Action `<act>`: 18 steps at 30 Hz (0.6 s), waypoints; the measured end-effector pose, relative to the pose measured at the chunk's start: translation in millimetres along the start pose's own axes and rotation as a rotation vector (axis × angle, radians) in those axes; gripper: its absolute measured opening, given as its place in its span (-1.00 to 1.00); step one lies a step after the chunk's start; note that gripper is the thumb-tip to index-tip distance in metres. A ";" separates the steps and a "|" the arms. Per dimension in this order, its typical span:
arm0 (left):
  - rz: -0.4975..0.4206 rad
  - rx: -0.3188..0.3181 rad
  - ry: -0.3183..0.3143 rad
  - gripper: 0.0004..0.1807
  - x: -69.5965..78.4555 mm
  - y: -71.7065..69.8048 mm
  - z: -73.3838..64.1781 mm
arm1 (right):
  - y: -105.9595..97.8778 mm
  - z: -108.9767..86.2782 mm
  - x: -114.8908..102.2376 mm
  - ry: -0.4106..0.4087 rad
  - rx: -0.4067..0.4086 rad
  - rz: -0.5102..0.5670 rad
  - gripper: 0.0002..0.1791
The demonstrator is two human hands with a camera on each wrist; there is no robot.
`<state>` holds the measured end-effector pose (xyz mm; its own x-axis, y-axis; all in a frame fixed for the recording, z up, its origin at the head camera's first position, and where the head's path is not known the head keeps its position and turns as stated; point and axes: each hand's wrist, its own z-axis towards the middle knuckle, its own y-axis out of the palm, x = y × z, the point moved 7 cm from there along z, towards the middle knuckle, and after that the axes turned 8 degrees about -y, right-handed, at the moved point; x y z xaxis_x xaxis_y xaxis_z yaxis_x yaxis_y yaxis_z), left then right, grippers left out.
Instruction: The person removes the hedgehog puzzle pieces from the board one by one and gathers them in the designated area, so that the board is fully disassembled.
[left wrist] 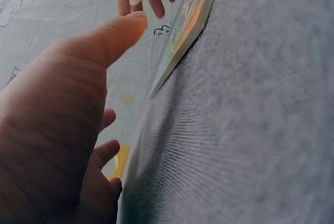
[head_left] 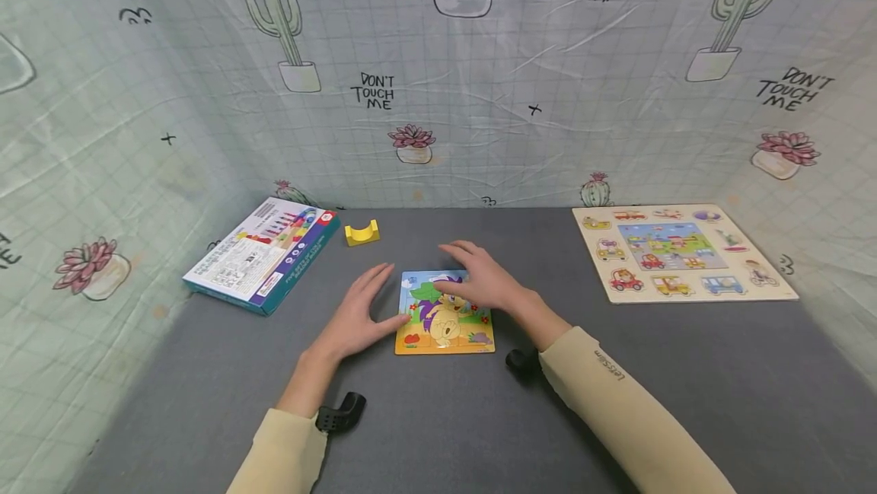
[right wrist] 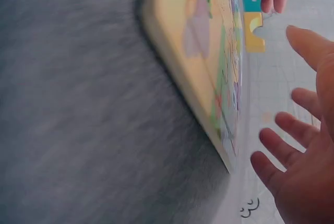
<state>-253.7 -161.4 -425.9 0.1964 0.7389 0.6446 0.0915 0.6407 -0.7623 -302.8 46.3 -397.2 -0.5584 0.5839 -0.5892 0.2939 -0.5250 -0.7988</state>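
A small square picture puzzle [head_left: 447, 333] with a yellow and purple cartoon animal lies flat on the grey table [head_left: 425, 418]. My left hand [head_left: 351, 322] is at its left side, fingers spread and the thumb reaching over the puzzle's left edge in the head view. From the right, my right hand [head_left: 483, 282] extends over the puzzle's upper right corner and hides part of it. In the right wrist view, the right hand's loosely spread fingers [right wrist: 284, 148] are apart from the board. The left wrist view shows the left thumb [left wrist: 122, 33] straight, with nothing held.
At the back left lies a white and teal box [head_left: 263, 254], with a yellow arched block [head_left: 361, 233] beside it. A wooden vehicle puzzle board [head_left: 596, 266] lies at the back right. Printed cloth [head_left: 479, 98] walls the table's back and sides.
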 end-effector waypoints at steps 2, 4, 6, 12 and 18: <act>-0.009 -0.009 -0.008 0.00 -1.2 1.4 0.6 | 3.2 5.0 1.2 0.009 -0.023 0.011 -0.19; -0.012 -0.015 -0.010 0.00 -1.9 2.6 1.3 | 6.2 9.9 0.6 0.008 -0.042 0.004 -0.21; -0.012 -0.020 -0.004 0.00 -2.7 3.6 2.1 | 9.9 14.9 -0.6 0.005 -0.060 -0.004 -0.22; 0.009 -0.040 0.029 -0.01 -4.2 5.4 2.6 | 19.2 25.1 -11.7 -0.014 -0.084 -0.011 -0.24; 0.026 -0.048 0.060 -0.05 -4.2 7.7 2.2 | 31.0 26.8 -20.0 0.010 -0.121 -0.038 -0.26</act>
<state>-256.0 -159.1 -434.3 0.2576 0.7402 0.6210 0.1321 0.6097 -0.7815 -303.2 1.7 -406.9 -0.5632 0.6088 -0.5587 0.3640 -0.4242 -0.8292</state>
